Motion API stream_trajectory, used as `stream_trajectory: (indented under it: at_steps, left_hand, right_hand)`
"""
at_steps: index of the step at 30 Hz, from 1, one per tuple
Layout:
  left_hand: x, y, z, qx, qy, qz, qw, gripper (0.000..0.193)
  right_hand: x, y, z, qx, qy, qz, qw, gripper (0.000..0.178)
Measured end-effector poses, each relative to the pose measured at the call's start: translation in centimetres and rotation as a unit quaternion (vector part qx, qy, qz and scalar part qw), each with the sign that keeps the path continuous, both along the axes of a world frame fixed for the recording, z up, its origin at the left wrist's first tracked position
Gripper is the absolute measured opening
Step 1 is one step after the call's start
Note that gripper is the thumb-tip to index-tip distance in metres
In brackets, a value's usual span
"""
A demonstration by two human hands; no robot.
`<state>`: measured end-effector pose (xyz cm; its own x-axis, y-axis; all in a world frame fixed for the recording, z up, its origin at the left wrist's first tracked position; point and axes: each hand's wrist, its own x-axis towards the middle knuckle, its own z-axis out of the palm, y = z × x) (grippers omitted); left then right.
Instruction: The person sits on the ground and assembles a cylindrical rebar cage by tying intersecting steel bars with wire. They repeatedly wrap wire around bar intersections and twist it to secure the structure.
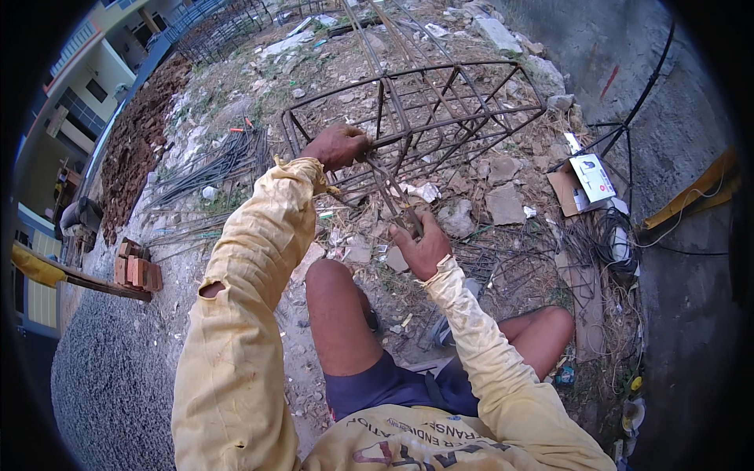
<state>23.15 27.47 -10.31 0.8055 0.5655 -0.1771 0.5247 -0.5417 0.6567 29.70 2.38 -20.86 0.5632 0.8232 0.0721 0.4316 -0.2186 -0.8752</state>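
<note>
A rebar cage [448, 124] of dark bars and bent stirrups stands in front of me over the rubble. Around a bar at its near left part, my left hand [338, 147] is closed, with the fingertips partly hidden. My right hand [424, 250] is closed on the handles of a pair of rusty pincers [386, 185]. Their jaws reach up to the cage beside my left hand, at a bar joint. Whether the jaws bite on wire there is too small to tell.
Loose thin rods [228, 161] lie to the left, near stacked bricks [137, 267] and a gravel heap [110, 400]. On the right are an opened cardboard box [585, 184], coiled black cable [609, 239] and a concrete wall [597, 47]. Broken stones [506, 202] litter the ground.
</note>
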Motion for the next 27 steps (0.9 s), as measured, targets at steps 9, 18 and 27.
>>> stream_trajectory:
  at_steps: [9,18,27]
  left_hand:
    - [0.0,2.0,-0.1,-0.092,0.001,-0.021,0.996,0.034]
    - [0.3,1.8,0.2,-0.085,0.006,-0.012,0.996,0.032]
    - [0.4,1.7,2.5,0.032,0.133,-0.076,0.988,0.043]
  right_hand:
    - [0.1,0.6,0.3,-0.049,0.039,0.054,0.997,0.062]
    - [0.8,0.6,-3.1,0.097,0.831,0.269,0.478,0.067]
    - [-0.3,1.3,1.5,-0.04,0.433,0.086,0.896,0.061]
